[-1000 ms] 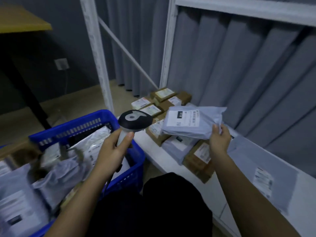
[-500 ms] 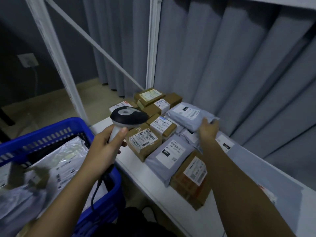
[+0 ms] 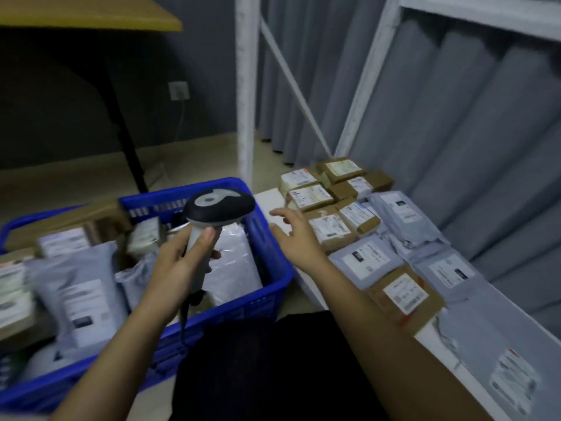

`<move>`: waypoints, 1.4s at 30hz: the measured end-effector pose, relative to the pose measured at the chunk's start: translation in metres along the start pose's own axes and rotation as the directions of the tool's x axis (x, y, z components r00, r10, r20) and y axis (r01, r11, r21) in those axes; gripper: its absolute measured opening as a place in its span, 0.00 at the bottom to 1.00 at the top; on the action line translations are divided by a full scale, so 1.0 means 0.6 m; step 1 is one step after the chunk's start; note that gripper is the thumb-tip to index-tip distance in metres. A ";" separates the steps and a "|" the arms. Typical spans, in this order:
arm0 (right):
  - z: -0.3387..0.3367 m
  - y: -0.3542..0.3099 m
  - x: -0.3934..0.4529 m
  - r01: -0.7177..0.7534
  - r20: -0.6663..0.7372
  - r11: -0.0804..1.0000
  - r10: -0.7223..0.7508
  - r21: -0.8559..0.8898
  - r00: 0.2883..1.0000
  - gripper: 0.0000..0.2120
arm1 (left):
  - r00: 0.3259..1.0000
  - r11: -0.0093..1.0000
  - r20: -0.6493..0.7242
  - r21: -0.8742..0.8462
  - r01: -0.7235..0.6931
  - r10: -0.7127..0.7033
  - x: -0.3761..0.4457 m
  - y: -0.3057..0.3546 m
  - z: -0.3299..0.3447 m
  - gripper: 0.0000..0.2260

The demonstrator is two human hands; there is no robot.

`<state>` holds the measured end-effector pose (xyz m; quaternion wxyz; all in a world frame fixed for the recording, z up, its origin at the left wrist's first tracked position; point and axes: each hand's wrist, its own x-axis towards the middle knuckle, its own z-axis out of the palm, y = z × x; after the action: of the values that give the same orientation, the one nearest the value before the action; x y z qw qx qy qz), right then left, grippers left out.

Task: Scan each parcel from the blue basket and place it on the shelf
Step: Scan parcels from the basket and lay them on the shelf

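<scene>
My left hand [image 3: 176, 268] grips the handle of a grey and black barcode scanner [image 3: 217, 209] held upright over the blue basket [image 3: 267, 299]. The basket holds several grey mailer bags and brown boxes, among them a shiny white bag [image 3: 233, 262] at its right end. My right hand [image 3: 296, 235] hovers empty with fingers spread, between the basket's right rim and the parcels on the white shelf [image 3: 455, 366]. The grey mailer bag [image 3: 403, 214] lies on the shelf among the other parcels.
Brown boxes [image 3: 331, 229] and grey bags crowd the shelf's far end. A white shelf upright [image 3: 246, 95] rises behind the basket, grey curtains hang behind the shelf. A yellow-topped table [image 3: 91, 13] with a black leg stands at upper left.
My right hand carried the grey mailer bag to the shelf, left it among the parcels and has drawn back empty toward the basket. The view has swung left again.
</scene>
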<state>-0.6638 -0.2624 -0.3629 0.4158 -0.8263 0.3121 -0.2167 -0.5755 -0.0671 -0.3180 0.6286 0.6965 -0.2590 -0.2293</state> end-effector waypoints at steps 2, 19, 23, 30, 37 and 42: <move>0.057 -0.040 -0.003 0.077 0.146 0.995 -0.068 -0.056 0.987 0.13 | 0.997 1.000 -0.078 -0.015 0.024 -0.025 -0.025 -0.017 -0.069 0.16; 0.434 -0.141 0.001 0.213 0.637 0.928 0.034 -0.307 0.770 0.32 | 0.805 0.959 -0.522 -0.148 0.241 -0.282 -0.140 -0.185 -0.354 0.15; 0.478 -0.169 0.020 0.247 0.543 0.943 -0.090 -0.223 0.835 0.36 | 0.795 0.955 -0.530 -0.138 0.262 -0.295 -0.136 -0.196 -0.362 0.17; 0.516 -0.158 0.042 0.381 0.574 0.779 -0.033 -0.498 0.818 0.32 | 0.797 0.950 -0.520 -0.122 0.287 -0.307 -0.129 -0.203 -0.378 0.21; 0.517 -0.168 0.037 0.284 0.542 0.888 -0.049 -0.361 0.839 0.24 | 0.805 0.952 -0.513 -0.099 0.291 -0.299 -0.128 -0.204 -0.380 0.22; 0.490 -0.186 0.046 0.081 0.502 0.989 -0.010 -0.120 0.865 0.22 | 0.810 0.959 -0.517 -0.097 0.266 -0.277 -0.133 -0.196 -0.376 0.20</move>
<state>-0.4252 -0.0680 -0.4333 0.4192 -0.8880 0.1883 0.0167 -0.4824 0.1642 -0.4119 0.6428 0.7561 0.0270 -0.1202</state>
